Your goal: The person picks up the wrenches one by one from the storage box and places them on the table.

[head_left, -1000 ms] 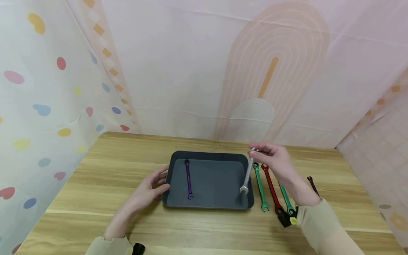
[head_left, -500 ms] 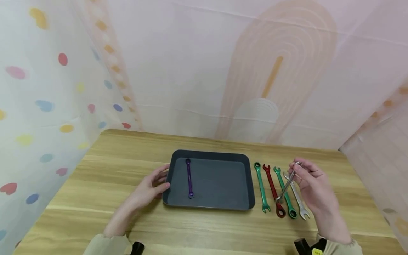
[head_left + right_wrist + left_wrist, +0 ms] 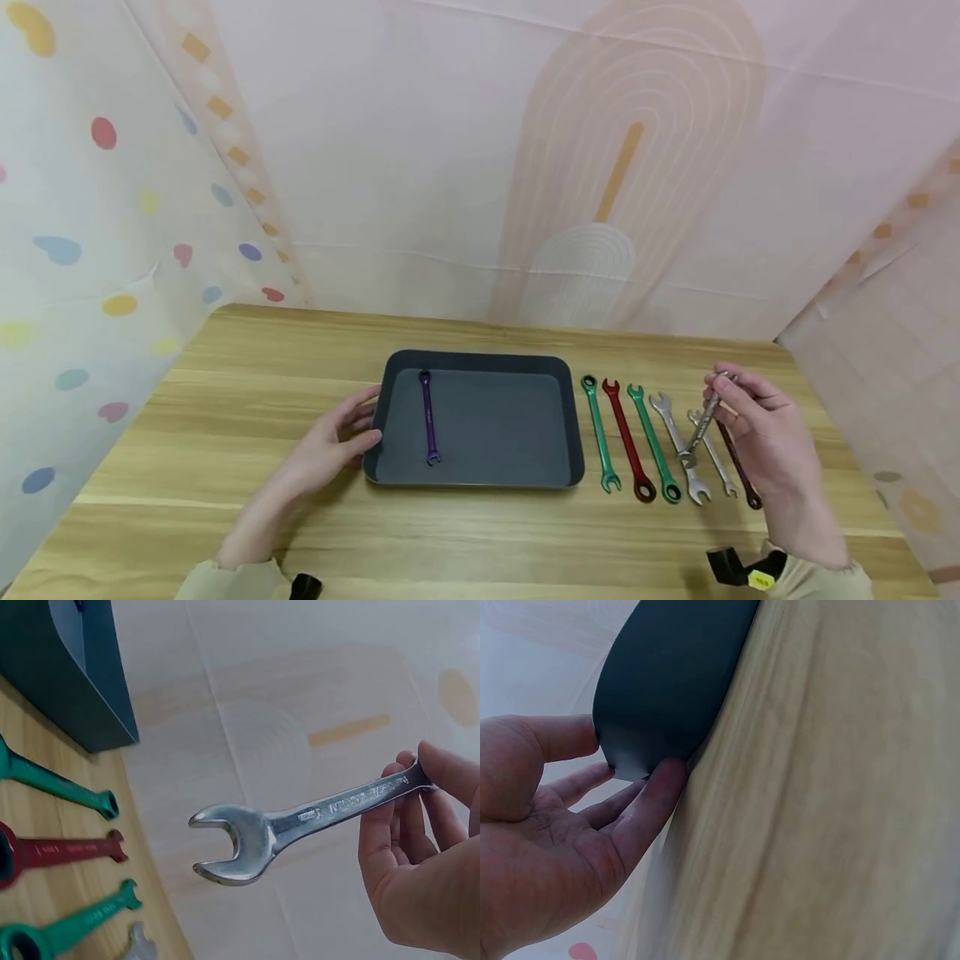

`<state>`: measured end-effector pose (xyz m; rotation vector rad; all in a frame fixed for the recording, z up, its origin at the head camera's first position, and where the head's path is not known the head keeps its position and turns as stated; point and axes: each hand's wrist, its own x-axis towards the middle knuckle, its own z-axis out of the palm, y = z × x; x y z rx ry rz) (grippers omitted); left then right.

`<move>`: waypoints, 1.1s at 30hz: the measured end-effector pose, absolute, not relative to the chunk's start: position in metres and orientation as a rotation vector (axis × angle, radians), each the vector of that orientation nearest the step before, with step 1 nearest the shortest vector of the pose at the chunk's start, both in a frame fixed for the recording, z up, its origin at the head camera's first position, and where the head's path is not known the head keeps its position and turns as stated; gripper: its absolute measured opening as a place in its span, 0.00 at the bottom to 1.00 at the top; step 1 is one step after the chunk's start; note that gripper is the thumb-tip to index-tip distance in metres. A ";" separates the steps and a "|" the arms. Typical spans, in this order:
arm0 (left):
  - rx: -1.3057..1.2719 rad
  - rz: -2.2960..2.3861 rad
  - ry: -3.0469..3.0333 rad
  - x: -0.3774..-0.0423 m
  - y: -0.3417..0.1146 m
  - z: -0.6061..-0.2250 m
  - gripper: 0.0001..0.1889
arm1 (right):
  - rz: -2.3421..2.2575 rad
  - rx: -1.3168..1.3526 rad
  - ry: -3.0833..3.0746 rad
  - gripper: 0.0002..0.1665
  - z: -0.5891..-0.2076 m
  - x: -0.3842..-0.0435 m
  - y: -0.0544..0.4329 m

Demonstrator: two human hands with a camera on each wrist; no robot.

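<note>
My right hand point(image 3: 776, 446) pinches one end of a silver open-end wrench point(image 3: 702, 423) between thumb and fingers, raised above the table. Its open jaw end point(image 3: 244, 844) points away from the hand in the right wrist view. Below it, a row of wrenches lies to the right of the tray: a green one point(image 3: 600, 433), a red one point(image 3: 628, 442), another green one point(image 3: 654, 442), silver ones and a dark one point(image 3: 738, 462). My left hand point(image 3: 330, 442) touches the left wall of the dark grey tray point(image 3: 495, 483), its fingers fairly straight. A purple wrench point(image 3: 429, 417) lies in the tray.
The wooden table point(image 3: 420, 542) runs back to a patterned curtain point(image 3: 420, 208). Further curtains close off the left and right sides. A black wrist mount point(image 3: 746, 571) sits at the right sleeve.
My right hand has moved right with the silver wrench, away from over the tray's right edge to above the right end of the row. The left hand keeps touching the tray.
</note>
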<state>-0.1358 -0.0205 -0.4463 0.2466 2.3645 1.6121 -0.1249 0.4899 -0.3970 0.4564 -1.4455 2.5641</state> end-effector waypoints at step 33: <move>0.271 1.629 2.367 -0.139 -0.021 -0.449 0.36 | 2.389 0.138 -1.618 0.22 -0.409 -0.118 0.577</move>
